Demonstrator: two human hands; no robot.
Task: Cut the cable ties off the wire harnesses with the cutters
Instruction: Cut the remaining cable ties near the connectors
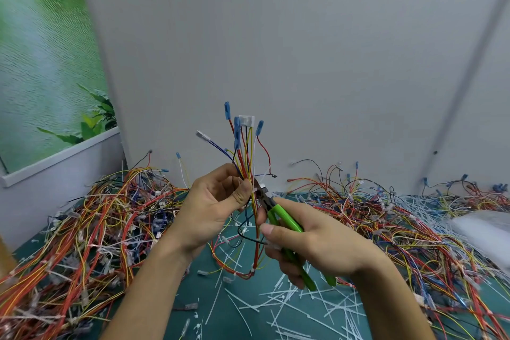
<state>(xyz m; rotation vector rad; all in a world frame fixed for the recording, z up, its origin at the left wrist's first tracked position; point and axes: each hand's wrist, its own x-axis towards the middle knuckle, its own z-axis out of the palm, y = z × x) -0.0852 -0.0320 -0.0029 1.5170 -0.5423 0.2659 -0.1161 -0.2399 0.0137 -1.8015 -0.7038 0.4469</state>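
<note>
Left hand (212,201) holds one wire harness (247,157) above the middle of the counter (220,320), thumb and curled fingers pinching the bundle at mid-length. Harness long axis near vertical: top end points up toward the wall, wires fanning out there into blue terminals (227,110) and a white connector (246,120); one white-tipped blue lead splays up-left. Lower end hangs below the hand, red/yellow/black wires looping down to just over the green counter surface, bound again low down by a second white tie (252,268). Right hand (317,246) grips the cutters (284,219), fingers wrapped round the green handles, thumb on top. Cutters' long axis runs diagonal, handle ends low and toward the near right, dark head pointing up-left into the harness. Head sits at a white cable tie (252,190) on the bundle, just beside the left thumb; jaws are at the tie, cannot tell if closed on it. Handle ends below the palm stand a bit apart. Big tangled pile of harnesses (91,229) along the left edge of the counter, another pile (414,223) from the far edge out to the right edge. Loose cut ties (289,309), white, scattered over the counter toward the near edge under both forearms. Whitish plastic bag (483,229) at the right edge. Green leafy poster (41,63) on the wall past the far left corner.
</note>
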